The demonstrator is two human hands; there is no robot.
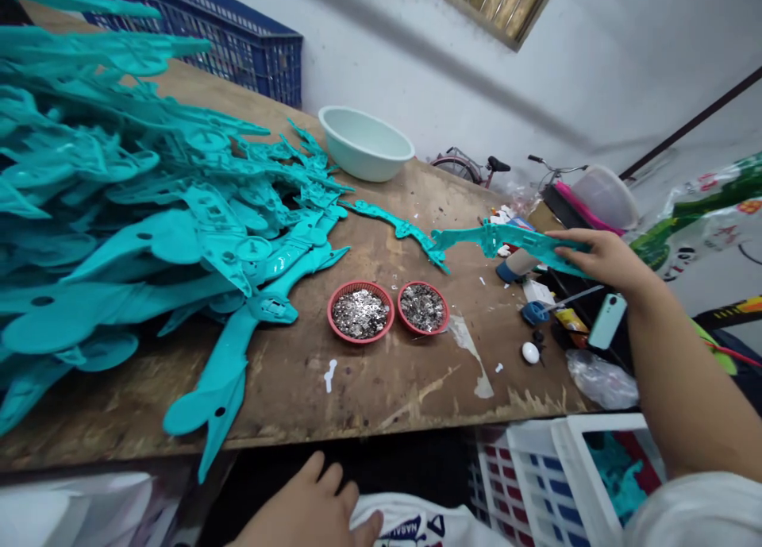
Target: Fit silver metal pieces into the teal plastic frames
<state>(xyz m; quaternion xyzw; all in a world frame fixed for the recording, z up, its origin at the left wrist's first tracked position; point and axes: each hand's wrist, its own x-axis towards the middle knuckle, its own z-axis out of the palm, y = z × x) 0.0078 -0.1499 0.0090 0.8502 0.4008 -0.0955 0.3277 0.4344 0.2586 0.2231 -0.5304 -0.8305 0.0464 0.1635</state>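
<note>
My right hand grips one end of a long teal plastic part, thumb and fingers pinching it above the table's right side. Its far end reaches left, where another curved teal part lies on the wood; whether the two touch I cannot tell. Down at the table's near edge, over my lap, my left hand is open and holds nothing, its fingers apart. Two red baskets full of small metal clips stand mid-table. A big heap of teal plastic parts covers the left.
Behind the heap stands a blue crate, with a pale green basin beside it. A phone, a blue-capped bottle, and a plastic bag lie at right. White crates stand below the near edge.
</note>
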